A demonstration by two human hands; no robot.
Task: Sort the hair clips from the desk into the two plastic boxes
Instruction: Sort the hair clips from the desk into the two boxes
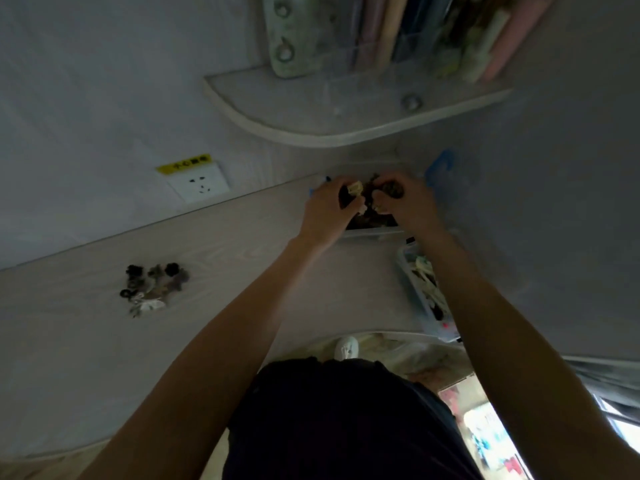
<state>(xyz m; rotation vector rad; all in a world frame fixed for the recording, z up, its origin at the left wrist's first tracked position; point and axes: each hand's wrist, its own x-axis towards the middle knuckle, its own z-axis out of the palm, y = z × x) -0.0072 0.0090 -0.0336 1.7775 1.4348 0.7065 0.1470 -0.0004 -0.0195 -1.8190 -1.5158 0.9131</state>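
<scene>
While both hands are busy over the far box [372, 232] at the upper middle of the frame, the sorting looks roughly half done, maybe a bit more. Dark clips are already piled in that box, and a second box [412, 289] at the right edge is seen holding mostly pale ones, partly hidden by the right forearm. A small heap of loose clips [154, 289] is left on the tabletop [242, 271] at the left, well apart from both boxes, so that lot is yet to be dealt with.

The left hand [329, 209] has its fingers curled round a cream clip [355, 187] plus something dark. The right hand [412, 202] is pinched on a dark round clip [394, 190]. Both are held right above the far box.

The tabletop is pale wood grain, set against a white wall with a socket [199, 183] under a yellow label. A curved shelf [329, 129] is mounted above, loaded with rolls and clutter. Lighting is pretty dim throughout.
</scene>
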